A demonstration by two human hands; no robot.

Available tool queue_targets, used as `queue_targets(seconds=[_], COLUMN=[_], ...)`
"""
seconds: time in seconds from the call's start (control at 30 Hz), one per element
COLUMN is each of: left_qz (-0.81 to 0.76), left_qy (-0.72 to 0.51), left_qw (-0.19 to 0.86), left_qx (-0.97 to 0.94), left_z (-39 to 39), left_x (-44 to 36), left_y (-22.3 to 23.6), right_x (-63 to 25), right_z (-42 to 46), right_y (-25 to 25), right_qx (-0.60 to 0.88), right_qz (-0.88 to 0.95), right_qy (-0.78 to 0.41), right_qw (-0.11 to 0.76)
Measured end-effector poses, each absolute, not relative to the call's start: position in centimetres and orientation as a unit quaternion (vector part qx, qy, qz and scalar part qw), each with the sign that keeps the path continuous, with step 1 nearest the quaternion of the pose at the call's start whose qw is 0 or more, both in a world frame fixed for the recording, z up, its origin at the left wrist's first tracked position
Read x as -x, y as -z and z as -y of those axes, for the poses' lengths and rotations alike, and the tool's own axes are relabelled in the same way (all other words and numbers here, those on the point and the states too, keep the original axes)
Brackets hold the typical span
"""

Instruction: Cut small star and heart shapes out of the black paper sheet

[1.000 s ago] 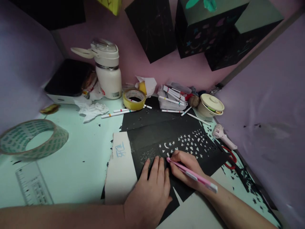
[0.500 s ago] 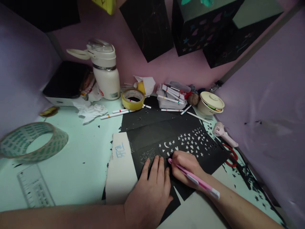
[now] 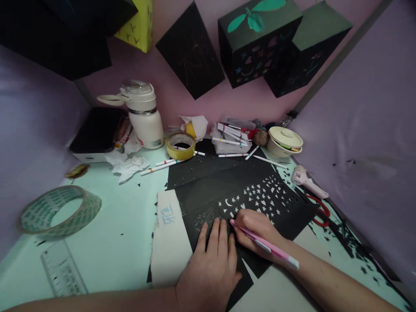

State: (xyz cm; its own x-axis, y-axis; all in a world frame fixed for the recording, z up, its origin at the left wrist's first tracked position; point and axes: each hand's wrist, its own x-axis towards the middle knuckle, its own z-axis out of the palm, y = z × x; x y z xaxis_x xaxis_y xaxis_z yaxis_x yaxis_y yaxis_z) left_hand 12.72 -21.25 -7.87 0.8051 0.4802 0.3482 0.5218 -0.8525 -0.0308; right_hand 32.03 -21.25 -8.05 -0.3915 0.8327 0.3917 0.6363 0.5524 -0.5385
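Note:
Black paper (image 3: 201, 186) lies on the table, with star, heart and moon cutouts across its right part and small pale outlines drawn left of them. My left hand (image 3: 211, 264) rests flat on this paper, fingers stretched forward just below the outlines. Close to its fingertips, my right hand (image 3: 258, 232) grips a slim pink craft knife (image 3: 268, 245), pen-like, with a white end. Its tip is down at the paper by the lower cutouts, too small to make out. A white card (image 3: 170, 251) with blue writing sits left of my left hand.
Clear ruler (image 3: 63, 268) and wide tape roll (image 3: 61, 212) lie left. Behind are a white bottle (image 3: 146, 125), yellow tape (image 3: 180, 147), markers (image 3: 232, 155) and a lidded bowl (image 3: 284, 143). At right: pink glue gun (image 3: 308, 182), red-handled scissors (image 3: 320, 212), black scraps. Black boxes (image 3: 260, 47) hang above.
The camera view has tilted up a little, so the table things sit lower and more of the hanging boxes shows. Both hands stay in nearly the same place on the paper.

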Motion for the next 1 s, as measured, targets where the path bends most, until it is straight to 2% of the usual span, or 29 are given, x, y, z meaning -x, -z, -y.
queue_targets(seconds=[0.7, 0.83, 1.0], left_qz=[0.262, 0.266, 0.262], left_qy=[0.165, 0.158, 0.165], left_qw=[0.054, 0.051, 0.057], left_qx=[0.949, 0.95, 0.949], left_z=[21.29, 21.3, 21.37], left_x=[-12.77, -12.75, -12.76], left_y=[7.94, 7.88, 7.96], right_x=[-32.13, -32.08, -32.09], right_z=[21.15, 21.3, 21.49], right_y=[7.95, 7.55, 7.4], right_qx=[0.448, 0.455, 0.578], right_qz=[0.827, 0.809, 0.677], right_qy=[-0.138, -0.168, -0.225], right_qw=[0.309, 0.333, 0.395])
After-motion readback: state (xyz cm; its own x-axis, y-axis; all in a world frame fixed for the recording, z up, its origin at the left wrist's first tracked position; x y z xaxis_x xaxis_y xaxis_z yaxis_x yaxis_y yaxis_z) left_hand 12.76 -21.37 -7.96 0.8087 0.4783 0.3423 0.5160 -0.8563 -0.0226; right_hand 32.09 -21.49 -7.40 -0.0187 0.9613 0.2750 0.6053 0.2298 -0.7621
